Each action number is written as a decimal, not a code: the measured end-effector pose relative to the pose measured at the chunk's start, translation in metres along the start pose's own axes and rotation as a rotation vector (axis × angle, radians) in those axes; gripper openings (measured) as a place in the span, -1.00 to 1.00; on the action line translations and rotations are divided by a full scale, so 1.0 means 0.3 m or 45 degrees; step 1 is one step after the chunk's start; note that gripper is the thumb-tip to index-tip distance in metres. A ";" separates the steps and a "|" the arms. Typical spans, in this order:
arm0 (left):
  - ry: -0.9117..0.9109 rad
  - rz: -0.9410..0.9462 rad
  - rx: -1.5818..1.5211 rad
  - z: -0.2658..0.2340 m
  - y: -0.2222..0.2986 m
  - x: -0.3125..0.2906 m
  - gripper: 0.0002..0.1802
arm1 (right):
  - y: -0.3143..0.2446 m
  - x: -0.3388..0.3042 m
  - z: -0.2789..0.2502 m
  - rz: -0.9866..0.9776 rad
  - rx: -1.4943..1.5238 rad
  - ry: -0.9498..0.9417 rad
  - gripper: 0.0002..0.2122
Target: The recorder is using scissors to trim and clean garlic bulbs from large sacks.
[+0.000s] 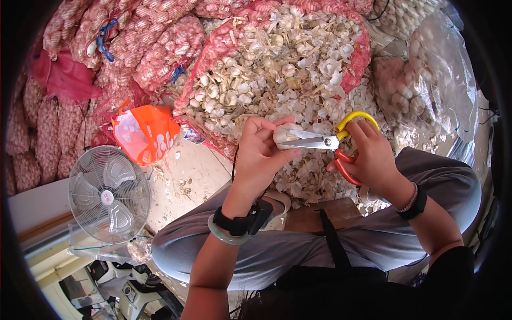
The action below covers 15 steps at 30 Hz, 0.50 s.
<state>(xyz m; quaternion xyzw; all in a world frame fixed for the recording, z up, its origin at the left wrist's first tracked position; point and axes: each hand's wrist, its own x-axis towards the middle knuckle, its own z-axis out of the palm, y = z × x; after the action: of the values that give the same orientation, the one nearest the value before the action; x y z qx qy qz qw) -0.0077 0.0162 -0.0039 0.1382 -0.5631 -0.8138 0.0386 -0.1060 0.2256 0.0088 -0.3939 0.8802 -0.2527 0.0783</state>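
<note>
Between the fingers and thumb of my left hand is a whitish garlic bulb. My right hand grips a pair of scissors by the handles, one loop yellow and the other red. The handles are spread, and the metal blades reach left to the bulb; whether they touch its stem or root end cannot be made out. Just beyond both hands lies a large heap of garlic bulbs, stalks and papery skins in an opened red mesh sack.
Full red mesh sacks are stacked at the far left. An orange plastic bag and a metal fan stand on the left. A clear plastic bag of garlic is at the right. Loose skins lie between my knees.
</note>
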 end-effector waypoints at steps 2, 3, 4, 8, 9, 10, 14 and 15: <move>-0.022 0.019 0.001 -0.002 -0.010 -0.001 -0.46 | -0.005 0.002 -0.004 -0.018 -0.012 0.015 -0.44; -0.045 0.038 0.002 -0.003 -0.013 -0.002 -0.47 | -0.007 0.002 -0.006 -0.037 -0.025 0.030 -0.43; -0.046 0.037 0.002 -0.002 -0.014 -0.002 -0.47 | -0.007 0.002 -0.007 -0.035 -0.026 0.030 -0.43; -0.044 0.015 -0.017 0.003 -0.015 -0.005 -0.47 | -0.010 -0.003 -0.007 -0.048 -0.047 0.034 -0.45; -0.035 -0.008 -0.021 0.005 -0.015 -0.006 -0.46 | -0.010 -0.005 -0.006 -0.052 -0.055 0.039 -0.45; -0.034 -0.008 -0.021 0.008 -0.015 -0.006 -0.46 | -0.010 -0.006 -0.005 -0.053 -0.055 0.039 -0.45; -0.019 -0.009 -0.080 0.012 -0.019 -0.005 -0.46 | -0.004 -0.009 0.005 -0.065 -0.034 0.061 -0.47; -0.015 -0.014 -0.084 0.012 -0.021 -0.004 -0.46 | -0.001 -0.009 0.008 -0.070 -0.024 0.072 -0.47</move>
<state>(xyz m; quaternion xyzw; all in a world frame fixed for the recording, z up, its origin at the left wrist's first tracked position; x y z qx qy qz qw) -0.0067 0.0219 -0.0083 0.1352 -0.5354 -0.8330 0.0351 -0.1032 0.2266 0.0067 -0.4115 0.8732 -0.2576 0.0426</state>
